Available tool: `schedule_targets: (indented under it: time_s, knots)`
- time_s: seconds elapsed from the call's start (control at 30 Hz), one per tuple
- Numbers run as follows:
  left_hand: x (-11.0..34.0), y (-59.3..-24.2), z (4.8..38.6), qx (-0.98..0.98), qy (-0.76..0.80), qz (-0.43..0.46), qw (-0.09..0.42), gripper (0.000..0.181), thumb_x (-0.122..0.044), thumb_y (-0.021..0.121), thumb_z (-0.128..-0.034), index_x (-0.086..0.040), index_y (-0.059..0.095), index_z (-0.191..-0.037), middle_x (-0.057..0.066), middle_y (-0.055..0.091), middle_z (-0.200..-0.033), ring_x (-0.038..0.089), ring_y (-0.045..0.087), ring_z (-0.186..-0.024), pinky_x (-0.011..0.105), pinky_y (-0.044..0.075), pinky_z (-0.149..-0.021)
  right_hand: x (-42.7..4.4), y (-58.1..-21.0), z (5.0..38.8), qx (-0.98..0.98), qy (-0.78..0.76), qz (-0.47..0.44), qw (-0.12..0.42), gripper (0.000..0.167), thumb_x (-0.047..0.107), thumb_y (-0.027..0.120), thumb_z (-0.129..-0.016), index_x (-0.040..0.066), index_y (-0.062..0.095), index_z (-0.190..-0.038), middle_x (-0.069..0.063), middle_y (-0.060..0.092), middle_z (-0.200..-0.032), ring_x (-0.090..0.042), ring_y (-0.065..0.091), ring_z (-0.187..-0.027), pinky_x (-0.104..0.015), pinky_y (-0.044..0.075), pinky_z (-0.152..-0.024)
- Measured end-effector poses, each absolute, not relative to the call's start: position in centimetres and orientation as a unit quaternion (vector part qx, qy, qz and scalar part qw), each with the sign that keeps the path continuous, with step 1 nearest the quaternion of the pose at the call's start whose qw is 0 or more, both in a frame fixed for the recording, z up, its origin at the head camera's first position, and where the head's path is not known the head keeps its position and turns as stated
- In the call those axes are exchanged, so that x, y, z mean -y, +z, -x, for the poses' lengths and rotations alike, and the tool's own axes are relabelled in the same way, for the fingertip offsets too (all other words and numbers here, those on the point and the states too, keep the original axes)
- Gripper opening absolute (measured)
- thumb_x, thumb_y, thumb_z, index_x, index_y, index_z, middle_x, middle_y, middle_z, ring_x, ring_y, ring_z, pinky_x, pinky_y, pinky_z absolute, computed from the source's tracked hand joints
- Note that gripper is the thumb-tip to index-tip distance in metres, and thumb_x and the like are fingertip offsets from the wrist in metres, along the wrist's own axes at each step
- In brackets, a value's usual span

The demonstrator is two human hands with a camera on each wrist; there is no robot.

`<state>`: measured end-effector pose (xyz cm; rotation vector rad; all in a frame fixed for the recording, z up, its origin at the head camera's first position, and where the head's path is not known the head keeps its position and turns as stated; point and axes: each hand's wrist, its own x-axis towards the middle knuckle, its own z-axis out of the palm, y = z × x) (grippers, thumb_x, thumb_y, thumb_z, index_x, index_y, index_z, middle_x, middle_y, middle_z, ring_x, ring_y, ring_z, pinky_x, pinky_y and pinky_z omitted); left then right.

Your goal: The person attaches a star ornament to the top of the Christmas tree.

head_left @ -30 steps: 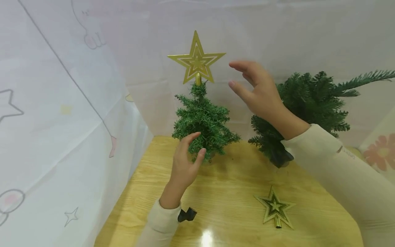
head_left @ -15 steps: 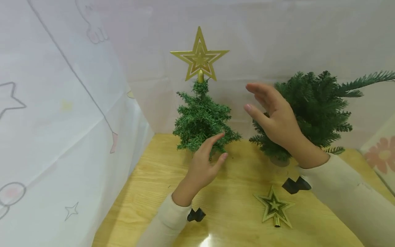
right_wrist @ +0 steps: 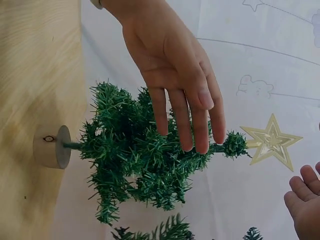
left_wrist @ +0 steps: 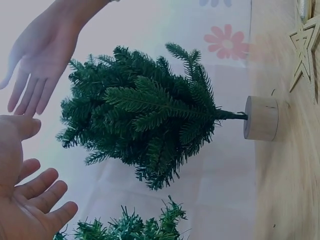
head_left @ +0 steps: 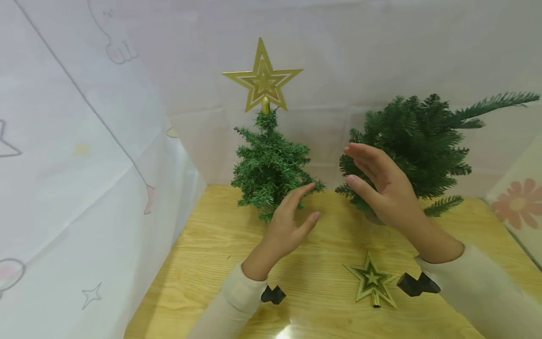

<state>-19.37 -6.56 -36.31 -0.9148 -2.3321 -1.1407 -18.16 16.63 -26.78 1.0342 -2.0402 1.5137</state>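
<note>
A small green artificial Christmas tree [head_left: 271, 160] stands at the back left of the table, a gold star topper [head_left: 263, 80] fixed upright on its tip. In front of its lower right branches my left hand [head_left: 285, 230] hovers, fingers loosely bent, holding nothing. My right hand [head_left: 387, 193] is in front of a darker, fuller tree [head_left: 415, 141], its fingers relaxed and holding nothing. That tree has a round wooden base [left_wrist: 261, 118]. A second gold star topper [head_left: 371, 278] lies flat on the table, in front of and below the right hand.
The wooden table [head_left: 203, 263] has printed white cloth [head_left: 106, 188] hanging along its left side and behind it. On the dark tree, one long branch [head_left: 499, 101] sticks out to the right. Black wrist mounts [head_left: 418, 284] jut from under both sleeves.
My right hand has come down and right, from beside the upper star to in front of the dark tree. My left hand has shifted right, across the smaller tree's front.
</note>
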Motion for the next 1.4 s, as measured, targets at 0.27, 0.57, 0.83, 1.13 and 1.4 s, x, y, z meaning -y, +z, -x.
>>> schedule_targets:
  time_s: [0.27, 0.57, 0.83, 1.13, 1.4]
  knots:
    - [6.1, -37.2, 19.6, 0.841, -0.417, 0.304, 0.161, 0.062, -0.041, 0.056, -0.0993, -0.033, 0.026, -0.153, -0.006, 0.036, -0.151, 0.016, 0.039, -0.135, 0.046, 0.044, -0.101, -18.5, -29.2, 16.4, 0.72, 0.577, -0.35, 0.162, 0.057, -0.012, 0.056, -0.093, 0.0, 0.039, -0.146, -0.015, 0.046, -0.144, -0.019, 0.039, -0.137, -0.025, 0.032, -0.11]
    - [6.1, -38.4, 19.1, 0.843, -0.429, 0.29, 0.149, 0.062, -0.039, 0.057, -0.0991, -0.034, 0.027, -0.152, -0.008, 0.037, -0.15, 0.015, 0.039, -0.134, 0.047, 0.042, -0.102, -21.3, -33.6, 13.8, 0.754, 0.583, -0.286, 0.098, 0.057, -0.011, 0.053, -0.096, 0.001, 0.035, -0.148, -0.015, 0.044, -0.146, -0.011, 0.04, -0.136, -0.02, 0.04, -0.102]
    - [4.9, -37.8, 20.3, 0.821, -0.448, 0.316, 0.159, 0.06, -0.035, 0.057, -0.1001, -0.031, 0.028, -0.153, -0.008, 0.038, -0.15, 0.014, 0.036, -0.138, 0.047, 0.037, -0.108, -23.0, -36.5, 13.1, 0.741, 0.624, -0.241, 0.064, 0.053, -0.005, 0.049, -0.099, 0.0, 0.032, -0.149, -0.018, 0.044, -0.146, -0.009, 0.043, -0.133, -0.019, 0.044, -0.098]
    - [2.8, -37.5, 20.8, 0.833, -0.414, 0.332, 0.159, 0.063, -0.041, 0.054, -0.1003, -0.035, 0.023, -0.155, -0.006, 0.032, -0.154, 0.017, 0.033, -0.14, 0.051, 0.039, -0.105, -24.4, -39.4, 13.0, 0.761, 0.625, -0.173, 0.034, 0.048, 0.008, 0.047, -0.104, 0.007, 0.035, -0.15, -0.011, 0.045, -0.146, -0.01, 0.047, -0.129, -0.018, 0.043, -0.098]
    - [1.4, -37.4, 20.9, 0.833, -0.424, 0.324, 0.144, 0.061, -0.04, 0.055, -0.0999, -0.039, 0.026, -0.153, -0.011, 0.031, -0.154, 0.019, 0.032, -0.141, 0.055, 0.036, -0.107, -25.3, -41.4, 13.0, 0.771, 0.621, -0.138, 0.029, 0.046, 0.014, 0.047, -0.105, 0.011, 0.038, -0.149, -0.012, 0.046, -0.146, -0.005, 0.05, -0.125, -0.015, 0.041, -0.097]
